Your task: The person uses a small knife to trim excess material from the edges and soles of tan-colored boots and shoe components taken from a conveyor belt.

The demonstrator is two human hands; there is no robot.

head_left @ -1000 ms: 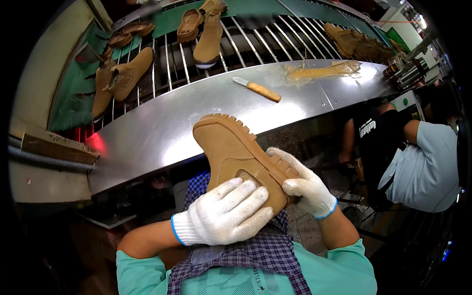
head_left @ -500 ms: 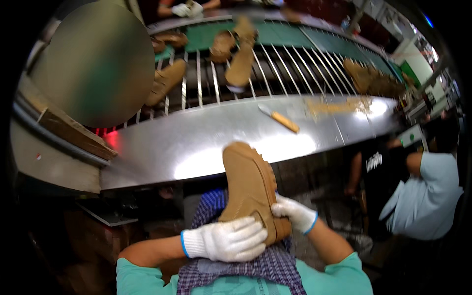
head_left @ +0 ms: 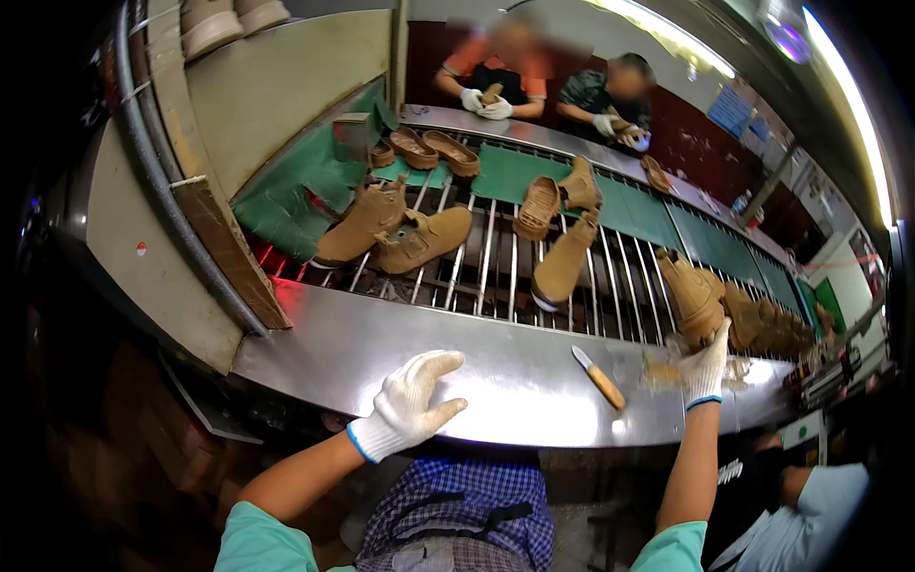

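My left hand [head_left: 412,400], in a white knit glove with a blue cuff, is held over the near edge of the metal table [head_left: 315,357]. Its thumb stands apart from its curved fingers, with nothing between them. On the right, my gloved right hand [head_left: 707,367] reaches across the table with its fingers closed at the lower end of a tan boot [head_left: 693,297] that has a thick sole. That boot rests on the rollers, beside a row of similar tan boots [head_left: 762,319]. A knife [head_left: 600,379] with a wooden handle lies on the metal between my hands.
Beyond the table runs a roller conveyor [head_left: 486,253] with green sheets [head_left: 510,176]. It carries tan boot uppers [head_left: 567,262] and loose soles [head_left: 538,205]. A beige machine housing [head_left: 143,219] stands left. Two gloved people work across the line; another person's pale-blue sleeve [head_left: 829,505] is at right.
The boot held in both my hands over my lap has gone to the conveyor at the right with my right hand. My left hand has let go and moved forward. The view has tilted up.
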